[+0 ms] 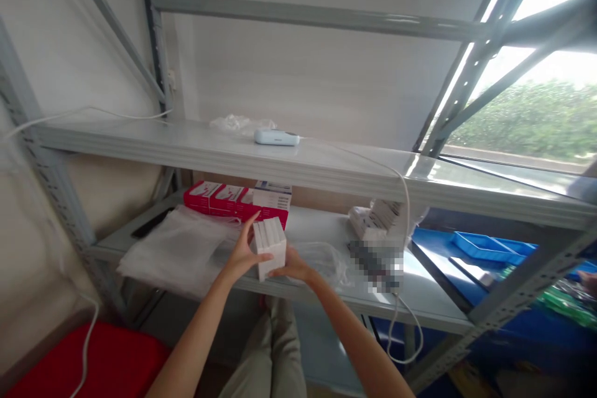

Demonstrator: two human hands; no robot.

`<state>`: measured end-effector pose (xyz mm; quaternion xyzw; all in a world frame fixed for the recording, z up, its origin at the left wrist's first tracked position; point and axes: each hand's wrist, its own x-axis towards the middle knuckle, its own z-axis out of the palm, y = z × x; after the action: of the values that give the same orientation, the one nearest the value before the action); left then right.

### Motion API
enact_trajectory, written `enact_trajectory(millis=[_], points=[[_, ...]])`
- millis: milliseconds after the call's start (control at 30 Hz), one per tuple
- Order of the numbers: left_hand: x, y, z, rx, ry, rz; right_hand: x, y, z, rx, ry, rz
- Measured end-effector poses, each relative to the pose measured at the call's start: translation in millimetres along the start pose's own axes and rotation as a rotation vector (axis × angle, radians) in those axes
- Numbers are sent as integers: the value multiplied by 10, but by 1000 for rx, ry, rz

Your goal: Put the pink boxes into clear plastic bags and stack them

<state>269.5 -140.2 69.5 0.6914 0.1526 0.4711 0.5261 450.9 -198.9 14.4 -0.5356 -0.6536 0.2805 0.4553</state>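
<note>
A stack of small white boxes (271, 245) is gripped between my two hands, just above the front edge of the lower shelf. My left hand (243, 253) closes on its left side, with the thumb across the front. From the right, my right hand (293, 263) holds the lower right side and base; some of its fingers are hidden. Behind the stack lie red boxes (224, 198) in a row, with a white box (273, 197) on top at their right end. Clear plastic bags (180, 245) are spread to the left of my hands.
On the upper shelf (186, 150) sit a pale blue device (277, 137) and crumpled plastic (240, 124). A white cable (407, 211) hangs down at the right, near white packages (375, 221). Blue trays (489, 247) stand beyond the right post. A red surface (107, 364) is at lower left.
</note>
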Motion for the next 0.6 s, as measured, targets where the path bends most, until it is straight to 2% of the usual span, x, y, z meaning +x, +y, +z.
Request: enact_trajectory(millis=[100,200,333,400,467,600], points=[[-3,-147,-64,22,-40,-27,41,123,-50,95,-59,-9],[47,-131,-91,80,-107,-16,48,-13,-167,154,-100,-5],[139,-84,-40,189,-162,71,141,-502,-385,136,95,-161],[176,-153,27,236,-164,110,243,-702,-451,62,107,-212],[190,-296,111,238,-94,105,349,-808,-459,-52,51,-193],[135,-649,264,118,46,53,439,-878,-317,-454,-69,-7]])
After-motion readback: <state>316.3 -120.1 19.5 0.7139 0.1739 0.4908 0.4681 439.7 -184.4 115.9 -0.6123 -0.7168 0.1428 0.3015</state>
